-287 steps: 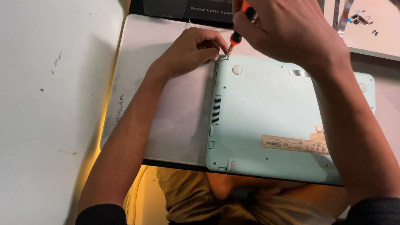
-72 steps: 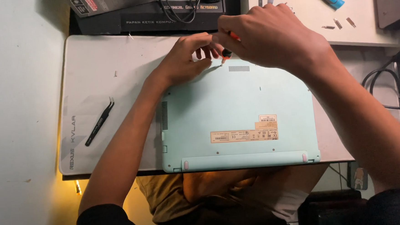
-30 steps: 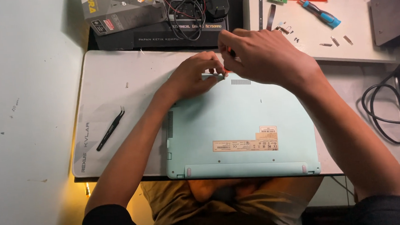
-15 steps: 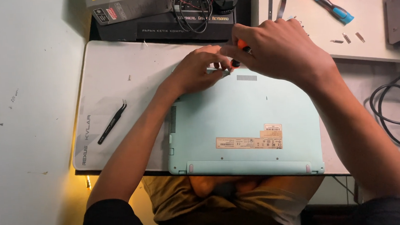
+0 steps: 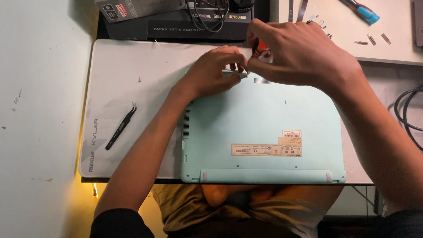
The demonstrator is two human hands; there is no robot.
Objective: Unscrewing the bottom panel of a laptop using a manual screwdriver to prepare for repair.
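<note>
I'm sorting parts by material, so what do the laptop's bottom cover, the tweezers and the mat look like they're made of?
Laptop cover: probably matte plastic, with an even mint-green colour, moulded vent slits and no shine. Tweezers: likely metal with a black coating, thin and tapering to fine points. Mat: seems a soft, smooth pale grey sheet lying flat, possibly rubber or fabric-faced; the picture can't settle which.

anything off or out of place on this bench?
Small loose metal screws lie scattered on the white table near the blue-handled screwdriver, uncontained. The mint-green laptop lies bottom-up and looks intact; black tweezers rest on the grey mat.
</note>
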